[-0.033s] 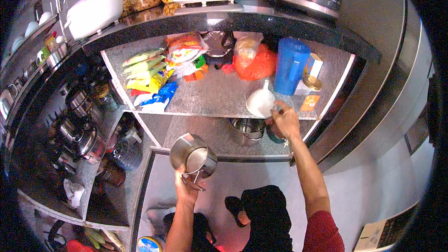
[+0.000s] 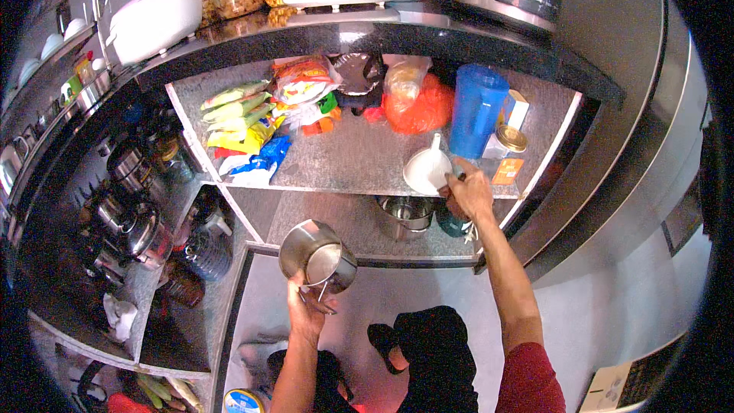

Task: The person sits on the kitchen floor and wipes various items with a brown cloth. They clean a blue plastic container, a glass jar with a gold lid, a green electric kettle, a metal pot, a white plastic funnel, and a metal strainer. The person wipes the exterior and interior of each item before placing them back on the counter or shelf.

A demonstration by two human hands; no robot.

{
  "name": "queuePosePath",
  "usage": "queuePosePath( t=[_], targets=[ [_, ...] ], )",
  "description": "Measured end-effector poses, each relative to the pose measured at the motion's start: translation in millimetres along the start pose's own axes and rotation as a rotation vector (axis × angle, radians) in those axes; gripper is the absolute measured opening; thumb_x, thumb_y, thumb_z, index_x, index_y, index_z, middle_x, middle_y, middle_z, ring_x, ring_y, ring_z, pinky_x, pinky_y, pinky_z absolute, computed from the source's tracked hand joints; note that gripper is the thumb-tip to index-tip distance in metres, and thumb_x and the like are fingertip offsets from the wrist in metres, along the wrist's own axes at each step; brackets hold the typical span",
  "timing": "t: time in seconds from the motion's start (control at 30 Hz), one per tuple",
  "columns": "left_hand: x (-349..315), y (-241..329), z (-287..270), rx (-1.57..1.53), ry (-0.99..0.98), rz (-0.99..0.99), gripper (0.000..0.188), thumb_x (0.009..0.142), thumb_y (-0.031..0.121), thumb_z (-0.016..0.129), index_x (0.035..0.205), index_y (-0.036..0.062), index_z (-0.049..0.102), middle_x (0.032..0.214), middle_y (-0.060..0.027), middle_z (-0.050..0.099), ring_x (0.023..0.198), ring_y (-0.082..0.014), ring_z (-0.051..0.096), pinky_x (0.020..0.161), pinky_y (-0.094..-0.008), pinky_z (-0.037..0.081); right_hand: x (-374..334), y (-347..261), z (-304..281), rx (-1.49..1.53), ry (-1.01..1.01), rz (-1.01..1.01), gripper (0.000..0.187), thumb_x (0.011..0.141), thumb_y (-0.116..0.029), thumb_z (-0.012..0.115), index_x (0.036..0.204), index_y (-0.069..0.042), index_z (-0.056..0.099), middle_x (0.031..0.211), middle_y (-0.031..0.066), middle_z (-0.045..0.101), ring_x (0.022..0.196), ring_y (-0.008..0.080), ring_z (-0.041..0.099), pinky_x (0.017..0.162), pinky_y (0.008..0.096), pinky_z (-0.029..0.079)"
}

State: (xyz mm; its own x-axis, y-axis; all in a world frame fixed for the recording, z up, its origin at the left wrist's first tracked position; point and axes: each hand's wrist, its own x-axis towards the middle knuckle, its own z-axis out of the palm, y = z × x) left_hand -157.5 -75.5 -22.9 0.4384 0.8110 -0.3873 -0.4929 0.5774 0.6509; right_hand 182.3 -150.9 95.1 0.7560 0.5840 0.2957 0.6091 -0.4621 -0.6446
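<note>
My left hand [image 2: 308, 306] is closed on a metal pot [image 2: 335, 266] with a thin wire handle, held tilted above the floor in front of the cabinet. On the upper shelf, by its front edge, lies a white funnel-like piece [image 2: 425, 171], bowl-shaped with a narrow stem pointing away from me. My right hand [image 2: 470, 193] reaches to its right rim, thumb and fingers pinched there. A blue jug [image 2: 479, 111] stands just beyond that hand. Below, on the lower shelf, sit another metal pot [image 2: 406, 215] and a dark green jar [image 2: 453, 222], partly behind my right hand.
Bagged snack packets [image 2: 245, 118] and an orange plastic bag [image 2: 422, 107] fill the back of the upper shelf. A gold-lidded jar [image 2: 511, 140] is at its right. The dark countertop [image 2: 344, 34] overhangs the shelf. Cookware [image 2: 141, 229] crowds the left cabinet.
My right hand's fingers have shifted slightly at the white piece's rim. The pot in my left hand stays almost in place.
</note>
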Motion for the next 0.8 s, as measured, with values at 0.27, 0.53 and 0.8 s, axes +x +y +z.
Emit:
queuePosePath(
  t=[0.27, 0.53, 0.8],
  targets=[
    [10, -3, -1, 0.104, 0.035, 0.057, 0.066, 0.071, 0.055, 0.060, 0.118, 0.0103, 0.047, 0.096, -0.0110, 0.058, 0.082, -0.0259, 0.059, 0.056, -0.0409, 0.052, 83, -22, 39, -0.225, -0.001, 0.183, 0.042, 0.078, -0.040, 0.058, 0.107, -0.009, 0.061, 0.105, 0.0185, 0.063, 0.102, 0.0357, 0.058, 0.087, 0.0425, 0.047],
    [10, 4, 3, 0.104, 0.004, 0.100, 0.085, 0.071, 0.042, 0.069, 0.133, 0.0129, 0.021, 0.106, -0.0134, 0.052, 0.076, -0.0230, 0.059, 0.047, -0.0318, 0.048, 92, 17, 63, 0.077, 0.115, -0.018, 0.031, 0.077, -0.021, 0.061, 0.102, -0.004, 0.064, 0.088, 0.0180, 0.065, 0.078, 0.0277, 0.062, 0.071, 0.0369, 0.048],
    [7, -4, 21, 0.179, 0.047, 0.131, 0.098, 0.066, 0.047, 0.073, 0.137, 0.0127, 0.014, 0.111, -0.0169, 0.051, 0.088, -0.0255, 0.057, 0.057, -0.0363, 0.049, -10, -98, -13, 0.742, -0.439, -0.071, 0.010, 0.084, -0.009, 0.059, 0.093, -0.006, 0.063, 0.069, 0.0079, 0.064, 0.058, 0.0102, 0.060, 0.053, 0.0234, 0.048]
  ],
)
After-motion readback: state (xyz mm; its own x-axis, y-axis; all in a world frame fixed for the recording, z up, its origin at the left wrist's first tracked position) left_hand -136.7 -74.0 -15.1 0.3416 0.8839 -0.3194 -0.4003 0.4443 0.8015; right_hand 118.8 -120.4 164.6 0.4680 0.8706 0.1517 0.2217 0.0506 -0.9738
